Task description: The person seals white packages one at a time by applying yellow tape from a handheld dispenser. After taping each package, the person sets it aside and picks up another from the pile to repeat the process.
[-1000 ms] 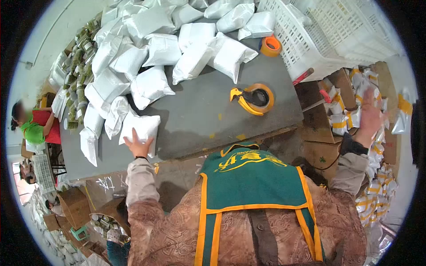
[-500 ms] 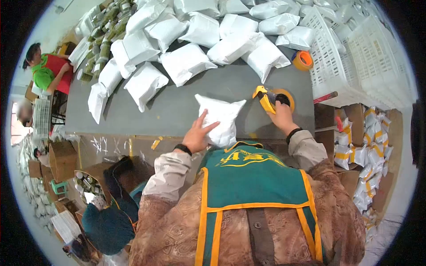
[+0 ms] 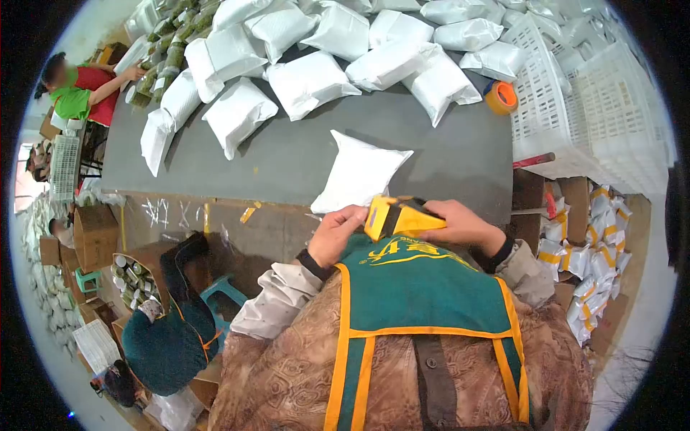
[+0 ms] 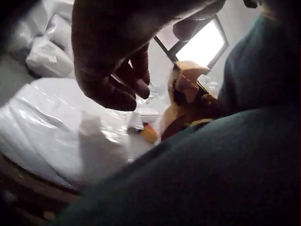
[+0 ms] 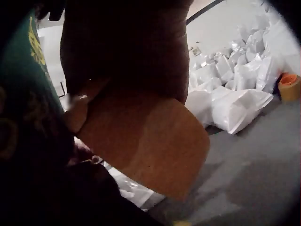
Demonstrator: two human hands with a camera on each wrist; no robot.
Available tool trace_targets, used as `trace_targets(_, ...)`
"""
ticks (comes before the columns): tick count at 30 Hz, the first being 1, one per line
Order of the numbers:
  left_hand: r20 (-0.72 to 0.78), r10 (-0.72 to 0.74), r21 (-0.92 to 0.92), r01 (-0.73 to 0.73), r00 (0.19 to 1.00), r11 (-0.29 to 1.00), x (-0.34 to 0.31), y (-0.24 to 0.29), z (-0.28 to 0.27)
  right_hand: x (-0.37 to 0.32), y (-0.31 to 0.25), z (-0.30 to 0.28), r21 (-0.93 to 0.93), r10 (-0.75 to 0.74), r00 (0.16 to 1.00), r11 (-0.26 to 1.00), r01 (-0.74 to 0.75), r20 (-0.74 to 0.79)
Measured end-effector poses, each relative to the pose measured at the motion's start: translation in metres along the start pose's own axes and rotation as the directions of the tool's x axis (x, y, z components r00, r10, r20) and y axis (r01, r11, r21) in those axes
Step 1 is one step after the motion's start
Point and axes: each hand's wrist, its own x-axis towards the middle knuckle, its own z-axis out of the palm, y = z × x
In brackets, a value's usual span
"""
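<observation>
My right hand (image 3: 466,224) grips a yellow tape dispenser (image 3: 395,218) close in front of the apron. Its brown tape roll (image 5: 150,141) fills the middle of the right wrist view. Beside the dispenser's front end is my left hand (image 3: 332,235), fingertips right at its edge in the head view. The left wrist view shows those fingers (image 4: 124,96) loosely bent, thumb apart from them, nothing visible between. A white plastic packet (image 3: 363,169) lies on the grey table just beyond both hands, its near corner by the left fingers.
Many white packets (image 3: 309,82) are heaped along the table's (image 3: 273,169) far side, with an orange tape roll (image 3: 501,97) at their right end. White crates (image 3: 543,108) stand at right, above taped packets (image 3: 596,244). Jars (image 3: 169,65) and another person (image 3: 79,93) are at far left.
My left hand drew a packet from the left to the front middle and let it go. My right hand picked the tape dispenser up off the table and brought it in front of the apron.
</observation>
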Motion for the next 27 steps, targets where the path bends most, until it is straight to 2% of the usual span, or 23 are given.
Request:
trace_targets(1,-0.018,-0.024,-0.039,0.023,1.0,0.999,-0.002,-0.001,-0.002,0.006,-0.001,0.002,0.014,0.004,0.996,1.0,-0.005,0.089)
trace_targets(4,-0.103,-0.118,-0.206,0.095,0.988,0.974,-0.009,-0.003,-0.009,0.013,-0.004,0.014,0.163,0.031,0.992,0.985,-0.052,0.125)
trace_targets(7,-0.183,-0.142,-0.246,0.094,0.973,0.965,-0.007,-0.008,-0.021,0.017,-0.011,0.019,0.122,0.076,0.987,0.988,-0.094,0.143)
trace_targets(8,-0.169,-0.132,-0.3,0.077,0.977,0.951,-0.008,-0.005,-0.03,0.016,-0.012,0.017,0.067,0.064,0.988,0.995,-0.074,0.143)
trace_targets(10,-0.275,-0.028,-0.156,-0.016,0.961,0.988,-0.013,0.009,-0.047,0.013,-0.009,0.012,-0.038,0.033,0.991,0.999,-0.029,0.132)
trace_targets(13,-0.457,0.133,0.002,-0.149,0.88,0.989,-0.011,0.029,-0.094,-0.009,0.026,-0.001,0.088,0.067,0.996,0.993,-0.072,0.057)
trace_targets(16,-0.399,0.018,0.317,0.119,0.917,0.941,0.029,0.004,-0.166,-0.019,0.074,0.001,-0.211,0.419,0.907,0.883,-0.418,-0.042)
trace_targets(18,-0.397,-0.072,0.486,0.276,0.915,0.829,0.066,-0.037,-0.144,-0.004,0.08,0.013,-0.232,0.483,0.872,0.842,-0.487,-0.077)
trace_targets(19,-0.28,0.162,0.834,0.157,0.946,0.529,0.083,-0.062,-0.14,0.005,0.081,0.016,-0.243,0.511,0.854,0.819,-0.519,-0.1)
trace_targets(21,-0.339,0.404,0.881,0.136,0.849,0.453,0.088,-0.053,-0.11,0.019,0.076,0.019,-0.234,0.533,0.837,0.804,-0.547,-0.125)
trace_targets(23,-0.307,0.461,0.865,0.043,0.833,0.499,0.081,-0.051,-0.117,0.026,0.071,0.018,-0.209,0.582,0.803,0.776,-0.595,-0.127)
trace_targets(24,-0.291,0.495,0.856,-0.008,0.819,0.516,0.082,-0.047,-0.121,0.028,0.076,0.017,-0.215,0.543,0.826,0.798,-0.563,-0.151)
trace_targets(25,-0.28,0.445,0.814,-0.035,0.851,0.58,0.074,-0.037,-0.114,0.027,0.086,0.02,-0.22,0.506,0.846,0.817,-0.533,-0.17)
trace_targets(26,-0.205,0.379,0.78,-0.084,0.902,0.62,0.069,-0.04,-0.11,0.027,0.088,0.022,-0.226,0.47,0.862,0.834,-0.504,-0.187)
trace_targets(27,-0.124,0.313,0.738,-0.124,0.942,0.664,0.064,-0.047,-0.103,0.026,0.089,0.022,-0.201,0.498,0.853,0.829,-0.521,-0.157)
